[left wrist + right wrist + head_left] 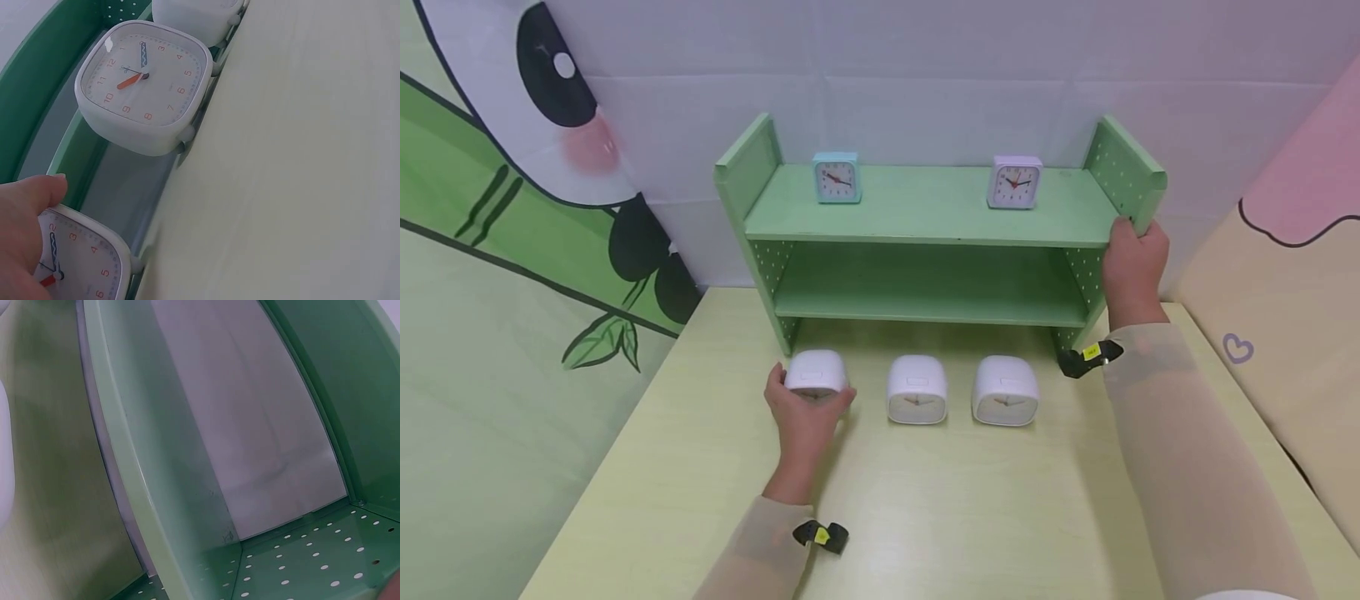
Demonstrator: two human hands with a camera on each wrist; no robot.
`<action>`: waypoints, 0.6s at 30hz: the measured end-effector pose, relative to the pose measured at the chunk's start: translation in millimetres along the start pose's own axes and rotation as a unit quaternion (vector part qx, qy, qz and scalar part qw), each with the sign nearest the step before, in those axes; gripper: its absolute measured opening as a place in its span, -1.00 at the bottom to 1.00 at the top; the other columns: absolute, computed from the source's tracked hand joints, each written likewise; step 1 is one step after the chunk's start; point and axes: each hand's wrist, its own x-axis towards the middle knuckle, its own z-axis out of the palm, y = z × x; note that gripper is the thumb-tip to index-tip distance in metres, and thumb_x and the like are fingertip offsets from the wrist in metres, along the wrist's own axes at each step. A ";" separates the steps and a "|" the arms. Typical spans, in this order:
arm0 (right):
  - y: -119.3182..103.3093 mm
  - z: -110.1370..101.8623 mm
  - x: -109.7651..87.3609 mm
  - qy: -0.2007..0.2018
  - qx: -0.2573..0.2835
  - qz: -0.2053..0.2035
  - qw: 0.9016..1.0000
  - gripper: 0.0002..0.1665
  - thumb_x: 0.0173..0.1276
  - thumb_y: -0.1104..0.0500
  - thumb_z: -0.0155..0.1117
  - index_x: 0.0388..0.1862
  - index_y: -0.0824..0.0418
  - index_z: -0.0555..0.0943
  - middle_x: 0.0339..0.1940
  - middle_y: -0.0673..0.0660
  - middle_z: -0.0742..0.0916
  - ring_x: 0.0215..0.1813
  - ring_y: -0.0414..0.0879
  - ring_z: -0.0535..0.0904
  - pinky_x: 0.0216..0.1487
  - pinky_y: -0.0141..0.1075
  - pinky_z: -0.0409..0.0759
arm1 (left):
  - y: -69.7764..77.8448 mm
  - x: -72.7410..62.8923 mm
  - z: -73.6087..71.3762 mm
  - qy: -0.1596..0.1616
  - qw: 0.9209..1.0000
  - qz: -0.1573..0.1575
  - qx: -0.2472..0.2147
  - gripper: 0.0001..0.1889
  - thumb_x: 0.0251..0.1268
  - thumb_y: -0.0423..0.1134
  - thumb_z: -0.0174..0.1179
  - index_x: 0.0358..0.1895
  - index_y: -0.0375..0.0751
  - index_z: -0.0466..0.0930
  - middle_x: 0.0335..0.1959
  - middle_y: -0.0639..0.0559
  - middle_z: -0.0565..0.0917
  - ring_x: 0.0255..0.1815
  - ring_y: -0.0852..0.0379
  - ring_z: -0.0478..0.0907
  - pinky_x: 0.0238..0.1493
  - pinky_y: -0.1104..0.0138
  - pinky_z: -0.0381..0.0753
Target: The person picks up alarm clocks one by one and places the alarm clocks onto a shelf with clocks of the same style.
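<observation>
My left hand (805, 421) grips the leftmost white alarm clock (816, 369) by its sides, thumb on the right and fingers on the left. That clock stands on the table; its dial shows partly in the left wrist view, beside my thumb (47, 190). A middle white clock (917, 389) and a right white clock (1005, 390) stand in a row with it, faces toward me. With my right hand (1137, 271) I hold the right side panel of the green two-tier shelf (925, 242). A corner of that hand shows in the right wrist view.
On the upper tier stand a small blue clock (837, 177) at left and a small purple clock (1014, 182) at right. The shelf has perforated side panels (325, 559) and stands at the back of the pale wooden table (970, 517), against a printed cloth backdrop (925, 50).
</observation>
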 end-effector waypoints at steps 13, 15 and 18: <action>0.1 -0.5 -0.8 0.005 -0.001 -0.010 1.000 -0.57 0.57 -0.01 -0.07 0.14 0.19 0.60 0.01 -0.02 0.65 0.04 -0.20 0.47 0.19 -0.33 0.40 | 0.3 -0.9 0.1 0.017 1.000 0.011 0.011 0.15 -0.11 -0.24 0.65 0.52 -0.27 0.01 0.40 -0.27 0.17 0.32 -0.20 0.27 0.40 -0.07 0.28; 0.1 -0.5 -1.1 0.004 -0.001 -0.009 1.000 -0.57 0.57 -0.01 -0.08 0.14 0.18 0.59 0.01 -0.02 0.65 0.05 -0.20 0.47 0.19 -0.33 0.40 | -0.1 -0.6 0.1 0.020 1.000 0.014 0.008 0.13 -0.10 -0.26 0.64 0.51 -0.27 0.03 0.39 -0.26 0.18 0.32 -0.18 0.27 0.39 -0.07 0.29; 0.2 -0.4 -1.1 0.002 -0.002 -0.009 1.000 -0.56 0.57 -0.01 -0.08 0.14 0.19 0.59 0.02 -0.02 0.65 0.05 -0.20 0.47 0.19 -0.32 0.40 | 0.5 -1.2 0.0 0.022 1.000 0.019 0.004 0.12 -0.10 -0.25 0.64 0.50 -0.27 0.05 0.38 -0.25 0.19 0.31 -0.17 0.27 0.37 -0.06 0.30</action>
